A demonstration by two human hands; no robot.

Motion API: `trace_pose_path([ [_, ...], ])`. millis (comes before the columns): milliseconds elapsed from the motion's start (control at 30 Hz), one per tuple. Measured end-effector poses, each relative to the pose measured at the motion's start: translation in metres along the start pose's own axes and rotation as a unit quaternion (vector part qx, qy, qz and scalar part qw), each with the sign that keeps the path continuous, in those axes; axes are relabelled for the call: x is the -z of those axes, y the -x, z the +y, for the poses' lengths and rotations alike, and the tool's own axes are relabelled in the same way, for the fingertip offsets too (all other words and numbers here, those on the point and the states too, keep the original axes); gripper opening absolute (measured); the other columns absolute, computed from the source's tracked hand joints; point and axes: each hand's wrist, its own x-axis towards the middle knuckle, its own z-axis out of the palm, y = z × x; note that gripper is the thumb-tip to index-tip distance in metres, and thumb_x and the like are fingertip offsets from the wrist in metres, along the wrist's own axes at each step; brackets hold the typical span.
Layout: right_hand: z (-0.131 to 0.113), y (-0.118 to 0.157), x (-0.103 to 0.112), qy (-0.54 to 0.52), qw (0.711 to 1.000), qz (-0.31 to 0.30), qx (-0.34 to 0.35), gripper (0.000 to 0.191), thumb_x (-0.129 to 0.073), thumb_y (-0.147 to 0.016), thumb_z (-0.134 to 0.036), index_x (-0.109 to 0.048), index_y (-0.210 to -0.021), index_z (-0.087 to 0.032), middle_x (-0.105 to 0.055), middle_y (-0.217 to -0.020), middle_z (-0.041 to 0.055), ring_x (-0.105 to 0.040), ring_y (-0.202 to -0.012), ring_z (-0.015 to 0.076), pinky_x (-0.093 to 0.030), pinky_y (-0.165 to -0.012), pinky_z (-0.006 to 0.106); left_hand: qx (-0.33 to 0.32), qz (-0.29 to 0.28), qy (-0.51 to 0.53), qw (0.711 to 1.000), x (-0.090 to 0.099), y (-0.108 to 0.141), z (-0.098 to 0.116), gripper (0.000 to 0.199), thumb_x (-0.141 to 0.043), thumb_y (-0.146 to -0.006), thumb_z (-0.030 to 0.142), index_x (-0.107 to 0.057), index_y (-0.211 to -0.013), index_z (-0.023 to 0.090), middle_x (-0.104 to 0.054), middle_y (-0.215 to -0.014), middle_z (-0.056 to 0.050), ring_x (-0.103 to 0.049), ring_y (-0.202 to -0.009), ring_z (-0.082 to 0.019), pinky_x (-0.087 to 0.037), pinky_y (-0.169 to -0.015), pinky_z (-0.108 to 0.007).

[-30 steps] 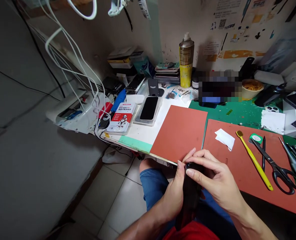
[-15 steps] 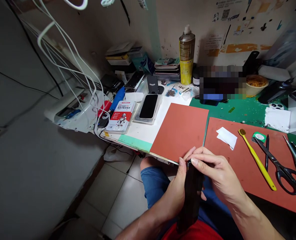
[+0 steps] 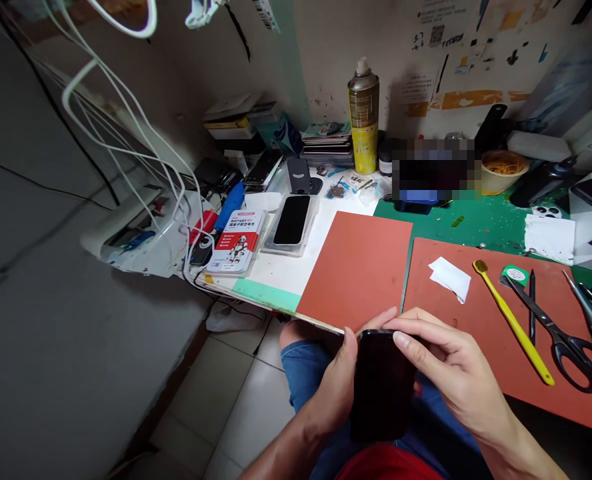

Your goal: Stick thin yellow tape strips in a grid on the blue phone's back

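Observation:
A dark smartphone (image 3: 382,387) is held above my lap, just off the table's front edge, its black face toward me. My left hand (image 3: 333,377) grips it along the left side, thumb at the upper left corner and fingers partly hidden behind. On the top right corner, my right hand (image 3: 441,343) pinches the phone between thumb and fingers. Beyond the hands lies a bare reddish-brown mat (image 3: 359,267). A second mat (image 3: 439,333) to the right carries a folded white paper (image 3: 451,279), a yellow brush (image 3: 516,327) and black scissors (image 3: 551,327).
Another phone (image 3: 292,220) rests on a clear case at the table's left, beside a battery box (image 3: 237,241). A spray can (image 3: 363,120) stands at the back. White cables (image 3: 141,140) hang on the left. A tub of rubber bands (image 3: 503,172) sits at the back right.
The phone has turned from nearly edge-on so its dark face shows wider. Both hands have shifted slightly lower and stay on it. The whole view has moved a little.

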Motion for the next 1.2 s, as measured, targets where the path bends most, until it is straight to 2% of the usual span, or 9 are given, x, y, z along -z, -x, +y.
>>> trace_pose_path([
  [100,-0.003,0.002,0.000,0.044,0.998,0.007,0.042,0.022,-0.069,-0.105,-0.039,-0.085,-0.120,-0.033,-0.070,-0.099,0.0060,-0.065,-0.082,0.0178,-0.054,-0.062,0.026,-0.040,-0.052,-0.056,0.996,0.006,0.003,0.001,0.065,-0.046,-0.106,0.066,-0.063,-0.153,0.025,-0.063,-0.155,-0.012,-0.056,-0.145,-0.038,-0.041,-0.125,-0.052],
  [200,-0.004,0.001,0.000,0.056,0.996,0.006,0.064,0.023,-0.068,-0.106,-0.037,-0.084,-0.122,-0.032,-0.073,-0.105,0.0070,-0.067,-0.090,0.0203,-0.056,-0.074,0.030,-0.049,-0.054,-0.113,0.991,0.010,0.005,0.002,0.055,-0.053,-0.107,0.055,-0.061,-0.155,0.028,-0.057,-0.163,-0.009,-0.045,-0.154,-0.038,-0.031,-0.130,-0.053],
  [367,-0.004,0.004,0.000,0.053,0.996,-0.002,0.070,0.025,-0.067,-0.106,-0.036,-0.083,-0.125,-0.032,-0.075,-0.114,0.0081,-0.070,-0.098,0.0223,-0.058,-0.085,0.033,-0.070,-0.020,-0.165,0.984,0.009,0.007,0.001,0.054,-0.049,-0.108,0.056,-0.064,-0.152,0.028,-0.062,-0.156,-0.009,-0.052,-0.149,-0.037,-0.034,-0.129,-0.051],
  [500,-0.002,0.010,0.003,0.039,0.996,0.045,0.071,0.028,-0.074,-0.101,-0.035,-0.081,-0.128,-0.034,-0.075,-0.114,0.0071,-0.072,-0.101,0.0235,-0.062,-0.086,0.031,-0.065,0.014,-0.164,0.984,0.007,0.009,0.004,0.058,-0.053,-0.106,0.061,-0.066,-0.150,0.027,-0.065,-0.154,-0.010,-0.054,-0.148,-0.037,-0.039,-0.127,-0.049],
  [567,0.000,0.013,0.005,0.055,0.992,0.068,0.087,0.024,-0.077,-0.099,-0.033,-0.083,-0.123,-0.033,-0.076,-0.109,0.0069,-0.072,-0.100,0.0237,-0.063,-0.082,0.029,-0.061,0.029,-0.163,0.984,0.006,0.009,0.006,0.060,-0.056,-0.104,0.062,-0.067,-0.149,0.025,-0.065,-0.154,-0.011,-0.053,-0.148,-0.038,-0.042,-0.125,-0.049],
  [633,0.002,0.015,0.007,0.062,0.991,0.071,0.098,0.019,-0.076,-0.100,-0.031,-0.085,-0.117,-0.032,-0.077,-0.106,0.0072,-0.073,-0.094,0.0226,-0.063,-0.073,0.028,-0.059,0.030,-0.151,0.986,0.005,0.009,0.008,0.063,-0.056,-0.103,0.063,-0.065,-0.151,0.022,-0.069,-0.148,-0.013,-0.062,-0.139,-0.039,-0.052,-0.116,-0.049],
  [733,0.003,0.015,0.007,0.046,0.993,0.057,0.096,0.021,-0.071,-0.104,-0.030,-0.084,-0.119,-0.033,-0.076,-0.103,0.0067,-0.072,-0.083,0.0199,-0.062,-0.061,0.027,-0.044,0.020,-0.121,0.991,0.002,0.009,0.008,0.066,-0.053,-0.105,0.062,-0.061,-0.154,0.019,-0.076,-0.134,-0.016,-0.077,-0.113,-0.035,-0.063,-0.097,-0.046],
  [1000,0.005,0.016,0.008,0.018,0.995,0.035,0.097,0.025,-0.068,-0.106,-0.027,-0.083,-0.124,-0.037,-0.073,-0.097,0.0035,-0.065,-0.070,0.0145,-0.057,-0.059,0.028,-0.049,0.001,-0.010,0.999,0.002,0.006,-0.003,0.060,-0.057,-0.104,0.059,-0.064,-0.151,0.022,-0.082,-0.118,-0.014,-0.081,-0.085,-0.030,-0.066,-0.081,-0.042],
  [1200,0.004,0.016,0.007,0.003,0.996,0.041,0.076,0.022,-0.069,-0.106,-0.031,-0.085,-0.120,-0.034,-0.071,-0.095,0.0041,-0.063,-0.064,0.0139,-0.054,-0.056,0.030,-0.033,0.012,0.035,0.999,-0.001,0.005,-0.007,0.056,-0.060,-0.103,0.057,-0.067,-0.148,0.024,-0.083,-0.113,-0.013,-0.081,-0.081,-0.030,-0.067,-0.078,-0.043],
])
